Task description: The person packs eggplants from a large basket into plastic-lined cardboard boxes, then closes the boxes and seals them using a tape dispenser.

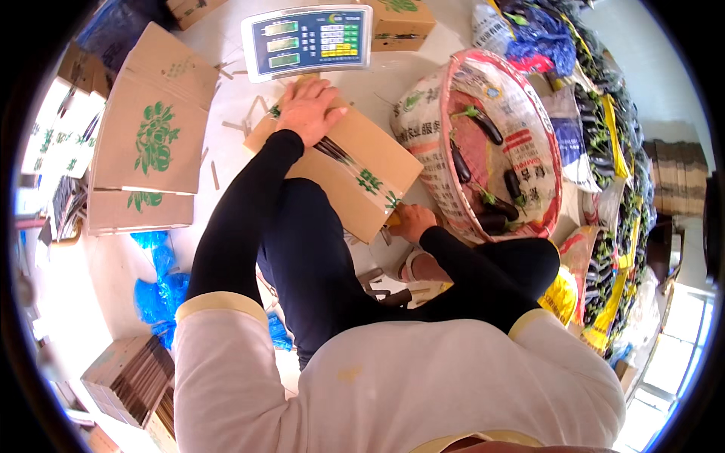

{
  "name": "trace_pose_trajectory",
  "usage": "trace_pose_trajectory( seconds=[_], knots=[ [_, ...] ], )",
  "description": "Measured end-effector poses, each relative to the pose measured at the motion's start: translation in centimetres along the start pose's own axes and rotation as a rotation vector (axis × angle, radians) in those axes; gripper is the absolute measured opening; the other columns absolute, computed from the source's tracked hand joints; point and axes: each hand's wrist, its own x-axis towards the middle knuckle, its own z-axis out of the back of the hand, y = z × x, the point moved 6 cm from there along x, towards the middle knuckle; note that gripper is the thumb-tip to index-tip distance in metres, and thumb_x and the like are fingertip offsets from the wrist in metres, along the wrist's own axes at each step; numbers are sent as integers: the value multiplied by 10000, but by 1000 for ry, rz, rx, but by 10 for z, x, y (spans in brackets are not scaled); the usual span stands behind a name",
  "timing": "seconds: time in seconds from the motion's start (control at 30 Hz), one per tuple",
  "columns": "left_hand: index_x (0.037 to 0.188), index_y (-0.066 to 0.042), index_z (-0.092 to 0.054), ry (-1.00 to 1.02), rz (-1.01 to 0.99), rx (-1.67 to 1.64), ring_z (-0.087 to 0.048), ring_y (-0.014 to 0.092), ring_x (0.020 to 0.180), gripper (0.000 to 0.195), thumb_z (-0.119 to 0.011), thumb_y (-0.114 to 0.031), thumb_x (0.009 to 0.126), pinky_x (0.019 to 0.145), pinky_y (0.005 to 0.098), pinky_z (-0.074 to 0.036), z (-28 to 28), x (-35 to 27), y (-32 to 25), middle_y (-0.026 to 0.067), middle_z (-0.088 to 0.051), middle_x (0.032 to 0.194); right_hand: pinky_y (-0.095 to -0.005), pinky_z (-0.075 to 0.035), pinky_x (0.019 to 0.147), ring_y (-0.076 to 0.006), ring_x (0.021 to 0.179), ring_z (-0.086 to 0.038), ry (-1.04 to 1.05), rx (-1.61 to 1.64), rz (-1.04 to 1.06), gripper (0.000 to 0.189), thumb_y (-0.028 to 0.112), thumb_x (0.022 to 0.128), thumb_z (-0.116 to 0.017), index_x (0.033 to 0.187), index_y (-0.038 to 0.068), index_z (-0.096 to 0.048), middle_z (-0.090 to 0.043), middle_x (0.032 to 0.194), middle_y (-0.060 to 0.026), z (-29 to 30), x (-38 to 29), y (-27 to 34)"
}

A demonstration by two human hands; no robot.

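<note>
A cardboard box (362, 170) with green print lies at a slant before me, with a gap along its top flaps where dark contents show. My left hand (308, 107) rests spread on its far end. Down at the near right corner of the box, my right hand (412, 222) is closed around a small yellow object, probably a tape dispenser or tool; most of it is hidden. To the right, a round basket lined with woven sacks (433, 164) holds several eggplants (488, 125).
Beyond the box stands a digital scale display (308, 42). A large printed carton (153, 130) stands at left, blue plastic bags (161, 289) below it. Sacks of eggplants (600, 260) line the right side. Flattened cartons (130, 379) are stacked at lower left. Cardboard scraps litter the floor.
</note>
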Motion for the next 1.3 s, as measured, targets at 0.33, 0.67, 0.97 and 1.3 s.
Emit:
trace_pose_trajectory(
  seconds=[0.33, 0.67, 0.97, 1.3],
  knots=[
    [1339, -45, -374, 270, 701, -206, -424, 361, 1212, 753, -374, -615, 846, 1015, 398, -312, -1, -48, 105, 231, -422, 1326, -407, -468, 812, -359, 916, -597, 229, 447, 208, 652, 424, 676, -643, 1233, 115, -504, -614, 977, -236, 10, -115, 78],
    [1275, -20, -424, 881, 858, -581, -596, 181, 978, 831, -412, -706, 806, 774, 322, -469, 78, -141, 59, 92, -584, 1151, -396, -467, 817, -360, 947, -599, -351, 743, -55, 713, 479, 694, -663, 1178, -27, -528, -607, 1002, -270, 47, -77, -4],
    [1292, -80, -308, 166, 849, -259, -523, 332, 963, 714, -618, -426, 751, 747, 398, -470, 45, -136, 19, 186, -473, 1106, -302, -421, 878, -239, 1012, -571, -377, 693, 356, 674, 353, 735, -690, 1262, 0, -462, -581, 1118, -169, 162, -133, -72],
    [1322, -2, -344, -48, 1167, -166, -562, 413, 1001, 766, -656, -336, 708, 872, 426, -455, -32, -202, 45, 294, -562, 1070, -247, -424, 853, -136, 1011, -539, -646, 1419, 337, 586, 185, 752, -719, 1232, -44, -472, -564, 1126, -100, 155, -153, -124]
  ],
)
